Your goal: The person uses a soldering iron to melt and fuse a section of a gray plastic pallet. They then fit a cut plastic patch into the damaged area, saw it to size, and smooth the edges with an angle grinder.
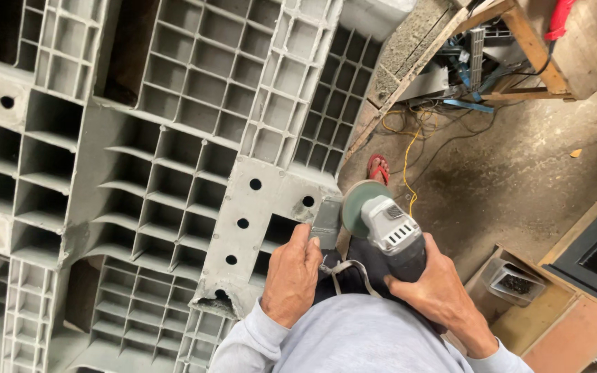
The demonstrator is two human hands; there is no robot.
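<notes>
- Grey angle grinder with a green disc point(381, 224) sits low and right of centre in the frame, disc beside the corner of the grey ribbed plastic pallet point(174, 159).
- Right hand point(431, 287) wraps its motor body; left hand point(293, 276) closes on the side handle.
- Likely heavy, stiff and prone to kick: both grips suit it.

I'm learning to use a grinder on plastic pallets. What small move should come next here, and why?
Probably ease the grinder's disc leftward onto the pallet corner. The right hand grips the grinder body, the left hand braces beside the side handle, and the disc sits right at that edge.
</notes>
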